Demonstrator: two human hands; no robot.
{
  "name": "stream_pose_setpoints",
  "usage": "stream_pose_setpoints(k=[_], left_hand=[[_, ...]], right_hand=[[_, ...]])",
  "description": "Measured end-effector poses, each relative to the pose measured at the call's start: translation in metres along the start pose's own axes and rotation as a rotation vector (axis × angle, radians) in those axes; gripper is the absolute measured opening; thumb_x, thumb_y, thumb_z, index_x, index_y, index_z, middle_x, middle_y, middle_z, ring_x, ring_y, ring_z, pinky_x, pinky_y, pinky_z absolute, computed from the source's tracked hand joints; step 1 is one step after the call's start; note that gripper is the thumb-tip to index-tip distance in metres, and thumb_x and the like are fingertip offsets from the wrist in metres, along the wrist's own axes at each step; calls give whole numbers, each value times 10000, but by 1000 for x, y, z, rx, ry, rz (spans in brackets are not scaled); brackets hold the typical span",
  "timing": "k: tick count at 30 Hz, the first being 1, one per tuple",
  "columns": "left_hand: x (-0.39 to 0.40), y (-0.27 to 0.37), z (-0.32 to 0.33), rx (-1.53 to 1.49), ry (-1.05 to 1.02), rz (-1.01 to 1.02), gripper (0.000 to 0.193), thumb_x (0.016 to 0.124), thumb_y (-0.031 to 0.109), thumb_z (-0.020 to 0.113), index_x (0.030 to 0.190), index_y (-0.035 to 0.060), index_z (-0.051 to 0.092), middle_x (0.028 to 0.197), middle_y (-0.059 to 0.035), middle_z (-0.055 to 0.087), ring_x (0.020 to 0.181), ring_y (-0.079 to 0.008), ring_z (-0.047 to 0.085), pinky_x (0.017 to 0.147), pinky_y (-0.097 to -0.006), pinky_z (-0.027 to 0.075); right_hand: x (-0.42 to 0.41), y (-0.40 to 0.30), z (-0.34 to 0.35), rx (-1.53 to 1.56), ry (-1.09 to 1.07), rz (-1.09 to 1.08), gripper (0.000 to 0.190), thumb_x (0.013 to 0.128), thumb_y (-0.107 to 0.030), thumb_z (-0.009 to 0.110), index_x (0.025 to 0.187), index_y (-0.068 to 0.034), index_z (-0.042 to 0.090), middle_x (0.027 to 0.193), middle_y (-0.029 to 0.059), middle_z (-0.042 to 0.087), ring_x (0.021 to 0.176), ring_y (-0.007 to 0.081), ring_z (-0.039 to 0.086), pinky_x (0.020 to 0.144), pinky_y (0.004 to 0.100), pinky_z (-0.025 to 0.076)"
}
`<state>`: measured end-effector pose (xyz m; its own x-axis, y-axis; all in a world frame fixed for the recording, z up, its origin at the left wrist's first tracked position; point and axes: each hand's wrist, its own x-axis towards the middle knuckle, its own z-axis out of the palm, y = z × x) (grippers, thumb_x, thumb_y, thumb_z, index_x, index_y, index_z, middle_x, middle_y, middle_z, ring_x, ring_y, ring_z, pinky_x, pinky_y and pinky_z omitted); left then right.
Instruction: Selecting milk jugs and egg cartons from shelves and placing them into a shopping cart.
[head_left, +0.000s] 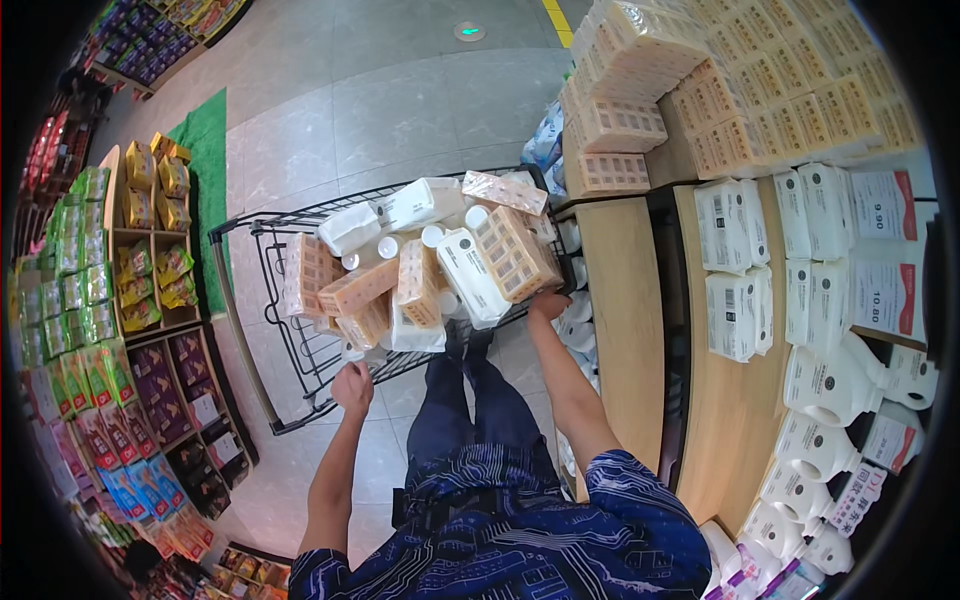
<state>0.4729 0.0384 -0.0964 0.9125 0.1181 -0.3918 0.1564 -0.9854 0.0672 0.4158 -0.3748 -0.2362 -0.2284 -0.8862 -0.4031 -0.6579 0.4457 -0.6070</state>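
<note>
A black wire shopping cart (300, 375) stands crosswise before me, heaped with goods. My left hand (352, 386) is curled at its near side rim, towards the handle (244, 330), and appears to grip the rim. My right hand (550, 306) is at the near right corner, its fingers partly hidden behind the rim and a tan wrapped multipack (517, 255). Beside that multipack leans a white soft tissue pack (472, 277). More tan packs (358, 286), white packs (420, 202) and several containers with round white lids (388, 246) lie jumbled in the basket.
Wooden shelving (622, 337) runs close along the right, with stacked tan multipacks (780, 90), white tissue packs (731, 225), white jugs (832, 382) and price cards (885, 292). Snack shelves (154, 247) stand left beside a green mat (206, 195). Grey tile floor (390, 105) extends beyond the cart.
</note>
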Motion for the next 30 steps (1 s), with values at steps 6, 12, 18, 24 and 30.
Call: stream_pose_setpoints(k=[6, 12, 18, 24, 30], left_hand=[[1, 2, -1, 31, -1, 4, 410, 882, 356, 467, 777, 34, 699, 792, -195, 692, 744, -398, 669, 696, -489, 516], [2, 0, 0, 10, 16, 27, 396, 878, 341, 473, 785, 30, 699, 810, -193, 695, 749, -390, 668, 688, -488, 513], [3, -3, 6, 27, 47, 48, 390, 878, 342, 482, 755, 35, 689, 792, -184, 692, 720, -386, 665, 668, -486, 512], [2, -4, 7, 11, 66, 45, 373, 875, 336, 501, 733, 42, 682, 757, -180, 685, 696, -381, 663, 642, -483, 508], [4, -5, 6, 21, 60, 63, 356, 868, 329, 512, 732, 42, 672, 758, -180, 683, 693, -382, 661, 633, -491, 505]], right_hand=[[-4, -2, 1, 56, 31, -67, 508, 922, -304, 581, 1106, 127, 386, 991, 384, 607, 949, 510, 636, 784, 544, 525], [-5, -4, 0, 31, 43, -89, 553, 928, -357, 590, 1114, 123, 388, 1005, 371, 612, 955, 493, 643, 783, 541, 527], [-13, -13, -6, 44, 42, -32, 566, 944, -373, 571, 1122, 132, 388, 1006, 361, 616, 941, 486, 648, 778, 520, 539], [-11, -10, -4, 83, 29, -58, 557, 936, -342, 586, 1124, 144, 388, 1012, 364, 614, 939, 482, 649, 777, 516, 537], [-9, -4, 1, 99, 95, -91, 595, 878, -410, 610, 1069, 131, 451, 962, 362, 632, 919, 520, 637, 788, 549, 520]])
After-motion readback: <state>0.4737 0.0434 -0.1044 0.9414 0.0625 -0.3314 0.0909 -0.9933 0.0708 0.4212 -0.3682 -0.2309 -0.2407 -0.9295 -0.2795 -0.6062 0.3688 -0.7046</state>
